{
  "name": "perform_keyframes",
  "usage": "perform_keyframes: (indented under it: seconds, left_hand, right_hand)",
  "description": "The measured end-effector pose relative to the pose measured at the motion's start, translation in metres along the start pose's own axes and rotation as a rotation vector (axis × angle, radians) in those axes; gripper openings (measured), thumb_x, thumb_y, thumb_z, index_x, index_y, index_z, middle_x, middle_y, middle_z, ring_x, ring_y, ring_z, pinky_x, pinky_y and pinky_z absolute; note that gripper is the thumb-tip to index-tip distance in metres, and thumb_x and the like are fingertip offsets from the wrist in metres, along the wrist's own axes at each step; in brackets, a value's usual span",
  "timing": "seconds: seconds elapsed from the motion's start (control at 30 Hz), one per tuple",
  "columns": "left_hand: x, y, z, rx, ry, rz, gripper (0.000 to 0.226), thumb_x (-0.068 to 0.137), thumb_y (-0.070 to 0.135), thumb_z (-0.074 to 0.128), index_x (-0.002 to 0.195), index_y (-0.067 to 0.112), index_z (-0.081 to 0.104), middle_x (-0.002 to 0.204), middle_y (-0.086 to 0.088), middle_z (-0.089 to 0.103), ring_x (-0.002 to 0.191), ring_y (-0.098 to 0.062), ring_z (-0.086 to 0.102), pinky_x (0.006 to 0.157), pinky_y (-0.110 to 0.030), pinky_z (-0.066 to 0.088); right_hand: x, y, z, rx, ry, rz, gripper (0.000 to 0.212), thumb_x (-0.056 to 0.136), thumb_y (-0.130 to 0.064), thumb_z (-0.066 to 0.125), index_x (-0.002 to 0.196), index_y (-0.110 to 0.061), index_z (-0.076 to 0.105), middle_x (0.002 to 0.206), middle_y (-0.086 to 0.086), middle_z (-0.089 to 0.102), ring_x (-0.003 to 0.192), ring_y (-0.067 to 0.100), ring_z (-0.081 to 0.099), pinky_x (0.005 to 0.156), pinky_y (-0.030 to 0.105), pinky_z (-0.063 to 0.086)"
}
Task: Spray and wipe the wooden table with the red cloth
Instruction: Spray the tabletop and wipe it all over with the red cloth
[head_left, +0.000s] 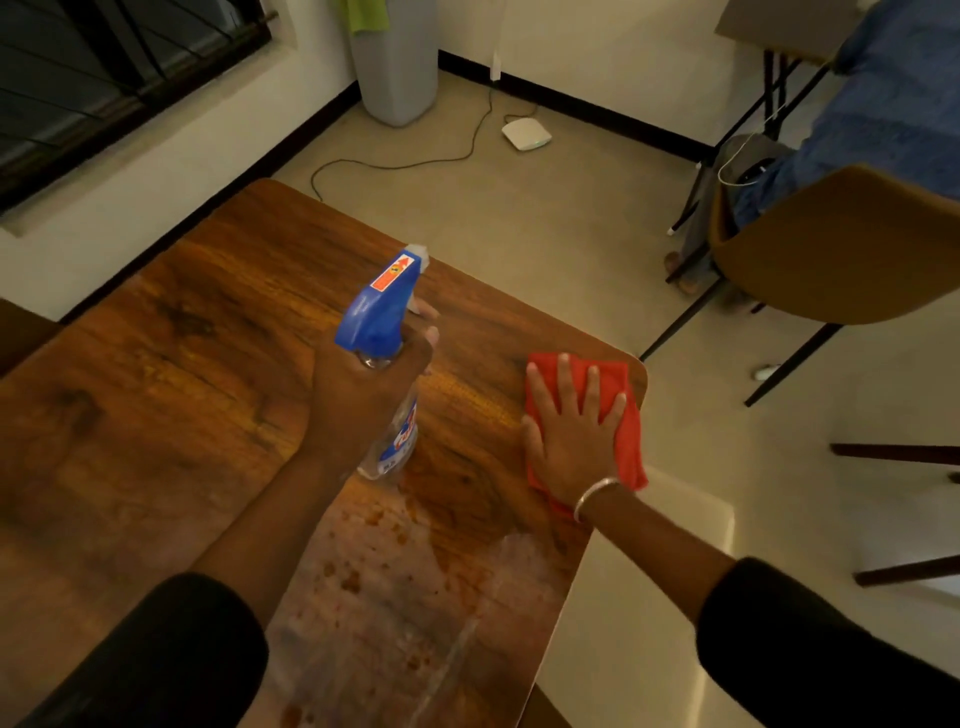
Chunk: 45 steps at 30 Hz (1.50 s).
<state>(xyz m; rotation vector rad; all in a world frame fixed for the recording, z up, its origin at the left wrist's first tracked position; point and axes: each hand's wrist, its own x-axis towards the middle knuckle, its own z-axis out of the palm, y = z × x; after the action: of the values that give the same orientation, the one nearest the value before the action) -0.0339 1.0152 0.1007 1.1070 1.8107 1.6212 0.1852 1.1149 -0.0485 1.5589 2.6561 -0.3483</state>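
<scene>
Left hand (363, 400) wrapped round the neck of a clear spray bottle (387, 364), grip tight on it, held over the middle of the wooden bench (182, 364). Blue trigger head with an orange-red sticker, blue and red label lower down, lettering too blurry to read. Right hand (571, 436) flat, fingers spread, pressing the red cloth (626, 436) near the bench's far right corner. Wet, spotty patch closer in.
</scene>
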Motion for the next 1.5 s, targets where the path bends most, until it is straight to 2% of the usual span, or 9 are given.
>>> perform_keyframes:
  seconds: [0.3, 0.53, 0.63, 0.77, 0.93, 1.1, 1.23, 1.37, 1.5]
  left_hand:
    - [-0.006, -0.008, -0.038, 0.070, 0.107, 0.058, 0.018, 0.092, 0.008, 0.065, 0.102, -0.006, 0.062, 0.076, -0.013, 0.067, 0.070, -0.017, 0.069, 0.076, -0.030, 0.059]
    - [-0.023, -0.015, -0.099, 0.170, 0.215, -0.016, 0.029, 0.093, 0.019, 0.063, 0.103, -0.008, 0.059, 0.075, -0.007, 0.063, 0.063, -0.005, 0.063, 0.071, -0.017, 0.056]
    - [-0.036, -0.007, -0.117, 0.252, 0.237, -0.029, 0.007, 0.093, 0.013, 0.063, 0.095, 0.006, 0.062, 0.068, 0.015, 0.065, 0.063, 0.005, 0.063, 0.066, -0.006, 0.051]
    - [-0.057, -0.002, -0.140, 0.351, 0.264, -0.015, 0.040, 0.087, 0.008, 0.069, 0.076, 0.036, 0.043, 0.062, 0.046, 0.055, 0.060, 0.024, 0.054, 0.059, 0.007, 0.039]
    - [-0.071, -0.019, -0.174, 0.240, 0.298, -0.041, 0.017, 0.089, 0.016, 0.069, 0.083, 0.002, 0.060, 0.069, 0.012, 0.067, 0.068, -0.010, 0.065, 0.082, -0.031, 0.057]
    - [-0.082, -0.025, -0.187, 0.293, 0.293, -0.016, 0.025, 0.089, 0.014, 0.067, 0.095, -0.008, 0.059, 0.078, -0.020, 0.066, 0.069, -0.014, 0.064, 0.073, -0.012, 0.051]
    - [-0.089, -0.019, -0.184, 0.301, 0.241, 0.006, 0.025, 0.087, 0.027, 0.066, 0.100, 0.005, 0.063, 0.079, -0.006, 0.066, 0.069, 0.000, 0.064, 0.072, -0.012, 0.053]
    - [-0.094, -0.008, -0.184, 0.314, 0.213, 0.043, 0.032, 0.088, 0.024, 0.067, 0.090, 0.056, 0.060, 0.074, 0.031, 0.065, 0.070, 0.013, 0.062, 0.073, -0.004, 0.050]
    - [-0.093, -0.010, -0.183, 0.291, 0.267, 0.006, 0.026, 0.089, 0.028, 0.065, 0.081, 0.052, 0.056, 0.071, 0.042, 0.060, 0.068, 0.020, 0.058, 0.068, 0.006, 0.042]
  right_hand:
    - [-0.076, -0.036, 0.023, -0.122, -0.062, -0.603, 0.070, 0.106, -0.053, 0.035, 0.168, -0.038, 0.006, 0.178, 0.002, 0.002, 0.161, 0.042, 0.006, 0.120, 0.075, 0.014]
    - [0.008, -0.152, 0.021, -0.019, -0.087, -0.389, 0.066, 0.107, -0.053, 0.027, 0.168, -0.037, 0.010, 0.177, 0.003, -0.003, 0.161, 0.042, -0.008, 0.122, 0.074, -0.002]
    - [-0.017, -0.139, 0.021, -0.035, -0.081, -0.494, 0.065, 0.107, -0.048, 0.029, 0.168, -0.036, 0.010, 0.177, 0.001, -0.003, 0.162, 0.039, -0.007, 0.124, 0.070, 0.001]
    - [-0.084, -0.064, 0.024, -0.092, -0.099, -0.780, 0.068, 0.106, -0.041, 0.032, 0.169, -0.032, 0.007, 0.178, -0.002, -0.003, 0.164, 0.030, -0.003, 0.128, 0.059, 0.004]
    - [-0.106, -0.042, 0.029, -0.169, -0.122, -0.856, 0.067, 0.109, -0.048, 0.031, 0.169, -0.031, 0.007, 0.178, -0.002, 0.000, 0.164, 0.030, 0.000, 0.123, 0.061, 0.014]
    - [-0.044, -0.170, 0.038, -0.128, -0.080, -0.828, 0.064, 0.107, -0.046, 0.034, 0.168, -0.039, 0.014, 0.177, -0.006, 0.005, 0.163, 0.035, 0.007, 0.121, 0.071, 0.012]
    - [-0.018, -0.246, 0.036, -0.121, -0.102, -0.794, 0.063, 0.109, -0.046, 0.032, 0.168, -0.040, 0.011, 0.177, -0.005, 0.001, 0.162, 0.038, 0.002, 0.121, 0.073, 0.007]
    - [-0.050, -0.187, 0.038, -0.108, -0.121, -0.970, 0.061, 0.110, -0.046, 0.034, 0.168, -0.038, 0.016, 0.177, -0.004, 0.005, 0.163, 0.034, 0.003, 0.124, 0.067, 0.009]
    - [-0.120, -0.059, 0.036, -0.197, -0.170, -1.138, 0.059, 0.111, -0.050, 0.027, 0.168, -0.039, 0.013, 0.177, -0.005, 0.003, 0.163, 0.033, 0.000, 0.126, 0.065, 0.004]
